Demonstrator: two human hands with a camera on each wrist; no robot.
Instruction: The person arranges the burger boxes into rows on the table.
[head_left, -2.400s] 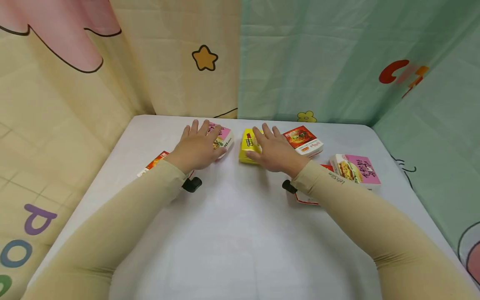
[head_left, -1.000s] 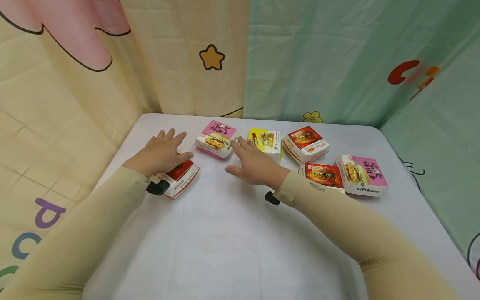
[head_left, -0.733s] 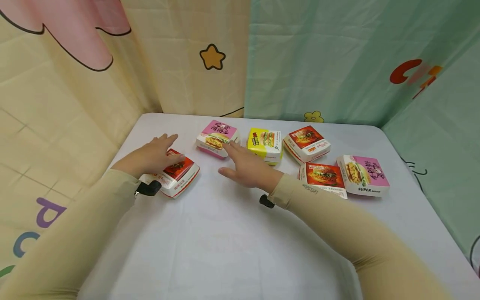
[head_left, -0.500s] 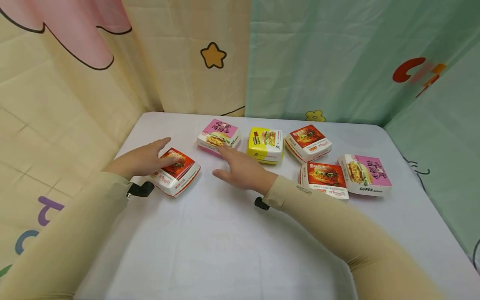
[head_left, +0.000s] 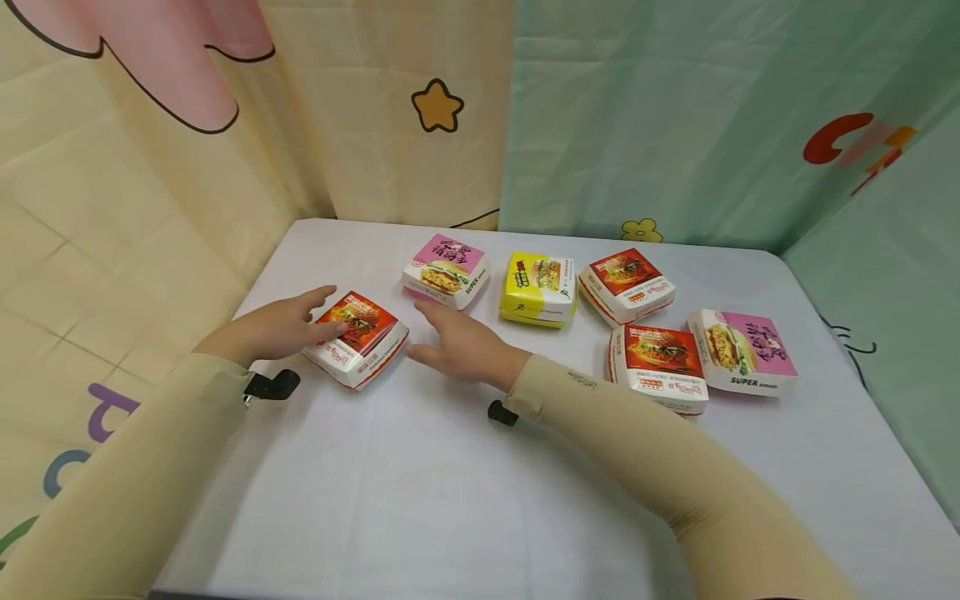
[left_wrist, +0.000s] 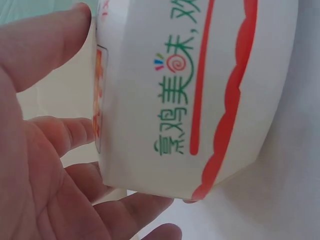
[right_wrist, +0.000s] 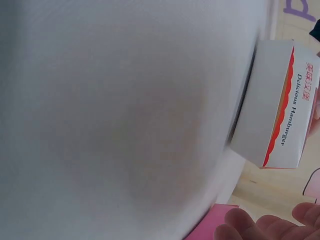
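A red-and-white hamburger box [head_left: 363, 337] lies on the left of the white table, turned at an angle. My left hand [head_left: 268, 327] is at its left side, thumb over the printed lid and fingers loosely spread past the far edge. From close up, the left wrist view shows the box wall [left_wrist: 145, 95] with the fingers [left_wrist: 132, 212] reaching behind it. Just right of that box, my right hand [head_left: 468, 346] hovers with relaxed, extended fingers and holds nothing. Its fingertips come close below a pink-and-white burger box [head_left: 447, 271].
Toward the back stand a yellow-and-white burger box [head_left: 538, 287] and another red one [head_left: 628, 283]. A third red box [head_left: 660, 367] sits at the right, beside a second pink one [head_left: 742, 350]. Printed curtains [head_left: 637, 108] enclose the table [head_left: 442, 500] behind and at the sides.
Both hands have come back from the far middle of the table and shifted left. The left hand has moved to the left red box; the right hand has left the yellow box. The boxes stay put.
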